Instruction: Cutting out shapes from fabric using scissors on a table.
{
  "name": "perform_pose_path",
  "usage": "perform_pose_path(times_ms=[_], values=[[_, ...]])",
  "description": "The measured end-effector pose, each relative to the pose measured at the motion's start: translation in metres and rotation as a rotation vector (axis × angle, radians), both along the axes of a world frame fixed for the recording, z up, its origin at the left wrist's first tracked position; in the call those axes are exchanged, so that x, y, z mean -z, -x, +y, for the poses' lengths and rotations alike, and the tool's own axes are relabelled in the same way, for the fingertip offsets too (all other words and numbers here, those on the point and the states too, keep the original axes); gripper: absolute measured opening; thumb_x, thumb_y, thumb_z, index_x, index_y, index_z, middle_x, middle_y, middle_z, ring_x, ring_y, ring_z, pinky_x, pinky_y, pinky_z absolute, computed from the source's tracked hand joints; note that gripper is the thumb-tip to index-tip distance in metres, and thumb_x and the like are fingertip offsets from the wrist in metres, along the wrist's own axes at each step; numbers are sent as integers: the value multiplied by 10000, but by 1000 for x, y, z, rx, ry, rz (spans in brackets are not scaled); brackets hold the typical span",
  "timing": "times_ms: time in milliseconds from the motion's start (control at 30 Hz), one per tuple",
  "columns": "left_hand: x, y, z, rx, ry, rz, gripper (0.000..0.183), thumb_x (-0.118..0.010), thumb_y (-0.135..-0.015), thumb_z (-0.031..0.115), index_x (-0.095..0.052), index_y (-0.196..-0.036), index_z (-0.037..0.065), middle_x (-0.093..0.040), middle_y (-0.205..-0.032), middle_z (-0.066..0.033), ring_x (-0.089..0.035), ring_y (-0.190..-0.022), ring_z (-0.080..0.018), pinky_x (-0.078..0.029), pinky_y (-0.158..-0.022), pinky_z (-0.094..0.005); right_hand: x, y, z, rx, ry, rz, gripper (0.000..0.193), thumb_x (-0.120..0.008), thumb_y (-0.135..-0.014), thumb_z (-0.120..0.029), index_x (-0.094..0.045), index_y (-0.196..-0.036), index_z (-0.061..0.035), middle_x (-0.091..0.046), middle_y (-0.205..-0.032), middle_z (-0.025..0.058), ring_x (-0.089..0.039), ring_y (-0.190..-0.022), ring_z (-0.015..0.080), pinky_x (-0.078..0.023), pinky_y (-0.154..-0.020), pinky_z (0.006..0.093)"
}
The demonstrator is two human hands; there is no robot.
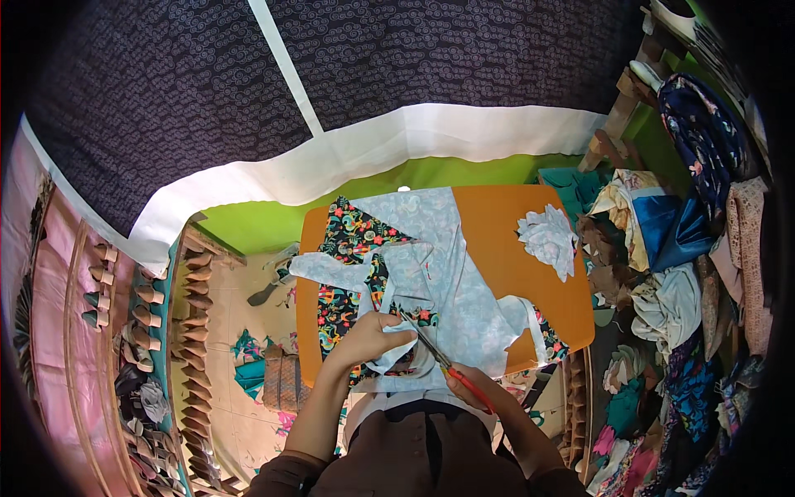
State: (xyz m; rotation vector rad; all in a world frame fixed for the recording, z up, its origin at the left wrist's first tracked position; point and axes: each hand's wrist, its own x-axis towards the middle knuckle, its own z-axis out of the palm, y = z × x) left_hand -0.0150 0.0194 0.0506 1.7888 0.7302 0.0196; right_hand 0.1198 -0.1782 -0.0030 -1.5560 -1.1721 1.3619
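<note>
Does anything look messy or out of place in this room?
Yes: teal cloth lies on the floor left of the table, looking dropped rather than put away, and crumpled fabrics on the right look jumbled.

The scissors (444, 360) have metal blades (428, 342) and plastic-looking handles (478, 391), the cloth (424, 217) looks matt, and the tabletop (495, 228) looks smooth.
</note>
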Motion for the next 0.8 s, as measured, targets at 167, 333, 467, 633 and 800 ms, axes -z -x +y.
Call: perform_pose_path(times_ms=[167, 333, 467, 633, 800], values=[[-1, -1, 0, 12, 54, 19, 250, -643, -717, 261, -626, -759, 15, -442, -497, 39, -359, -411, -34, -285, -358, -210, -2, -3, -3, -27, 47, -34, 332, -469, -844, -372, -414, -789, -49, -386, -655, 46, -385, -633, 135, -362, -589, 282], [-10, -5, -4, 76, 80, 26, 246, -641, -719, 263, -619, -748, 21, -423, -494, 49, -346, -414, -28, -274, -358, -210, 8, 0, -7, 6, -19, -17, 252, -459, -848, -298, -410, -802, -55, -380, -666, 21, -372, -632, 111, -355, -576, 252], [-8, -7, -8, 70, 127, 7, 252, -640, -719, 269, -619, -765, 22, -417, -489, 56, -331, -409, -22, -256, -355, -209, -1, -2, -6, -12, -24, -13, 245, -418, -861, -306, -407, -807, -68, -376, -670, -2, -360, -629, 97, -349, -565, 236], [-8, -7, -7, 85, 97, 9, 260, -641, -720, 277, -617, -768, 22, -395, -481, 62, -309, -402, -21, -228, -349, -213, 2, -3, -11, 4, -15, -31, 357, -386, -859, -419, -404, -792, -69, -372, -648, -8, -353, -605, 94, -342, -544, 235], [0, -4, -8, 66, 67, 21, 261, -641, -721, 278, -608, -730, 19, -365, -468, 68, -291, -394, -19, -210, -344, -219, 8, -2, -15, 3, -29, 2, 434, -371, -841, -500, -403, -774, -73, -365, -625, -18, -345, -571, 88, -329, -512, 228]])
